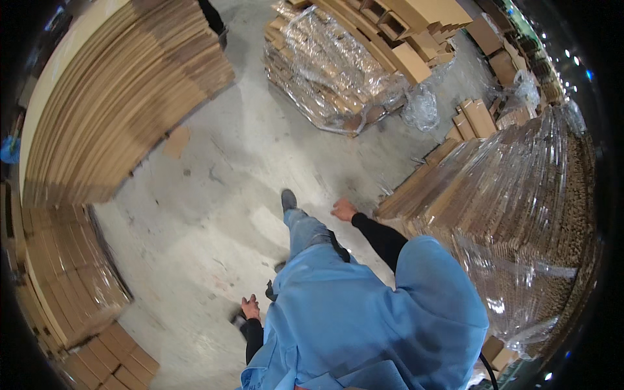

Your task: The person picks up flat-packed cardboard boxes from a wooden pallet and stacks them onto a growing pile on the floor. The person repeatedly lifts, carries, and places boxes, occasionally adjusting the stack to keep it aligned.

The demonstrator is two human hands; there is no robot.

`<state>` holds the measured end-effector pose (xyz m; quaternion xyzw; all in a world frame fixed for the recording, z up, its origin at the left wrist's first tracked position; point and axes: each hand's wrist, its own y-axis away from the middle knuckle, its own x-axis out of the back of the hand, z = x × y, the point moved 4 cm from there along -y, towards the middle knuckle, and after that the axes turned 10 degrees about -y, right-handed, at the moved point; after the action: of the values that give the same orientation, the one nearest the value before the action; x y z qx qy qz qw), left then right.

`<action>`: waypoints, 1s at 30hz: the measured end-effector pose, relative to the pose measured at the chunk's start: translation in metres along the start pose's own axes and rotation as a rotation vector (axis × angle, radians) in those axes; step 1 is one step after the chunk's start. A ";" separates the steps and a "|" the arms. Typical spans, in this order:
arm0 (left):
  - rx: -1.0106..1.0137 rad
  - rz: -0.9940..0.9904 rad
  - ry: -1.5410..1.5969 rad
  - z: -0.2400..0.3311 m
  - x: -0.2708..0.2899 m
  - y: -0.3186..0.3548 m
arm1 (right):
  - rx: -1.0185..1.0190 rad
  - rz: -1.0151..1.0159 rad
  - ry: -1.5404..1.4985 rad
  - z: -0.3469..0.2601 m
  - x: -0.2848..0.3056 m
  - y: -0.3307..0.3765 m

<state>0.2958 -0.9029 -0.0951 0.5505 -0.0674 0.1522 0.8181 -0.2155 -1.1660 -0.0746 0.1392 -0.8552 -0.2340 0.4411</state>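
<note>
My right hand hangs over the concrete floor with its fingers loosely bent and nothing seen in them. Nearest to it is a film-wrapped stack of flat cardboard on the right. Low on my left side, my left hand has its fingers slightly apart, and no held thing shows. A small dark shape beside its wrist is too unclear to name. Both arms wear black sleeves below a blue garment. One dark shoe is forward on the floor, and the other is mostly hidden by my trousers.
A tall stack of flat cardboard stands at the far left, with strapped cardboard bundles nearer. Ahead sits a pallet load in loose clear film. Crumpled film and a cardboard scrap lie on the concrete floor.
</note>
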 end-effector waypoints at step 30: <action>-0.715 -0.981 -0.083 0.857 -0.502 0.061 | 0.131 0.528 -1.898 -0.158 0.440 -0.243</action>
<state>-0.1488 -1.7594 0.1486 0.2138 0.1151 -0.2963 0.9237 -0.3301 -1.6126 0.1813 -0.2773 -0.8691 -0.0948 -0.3985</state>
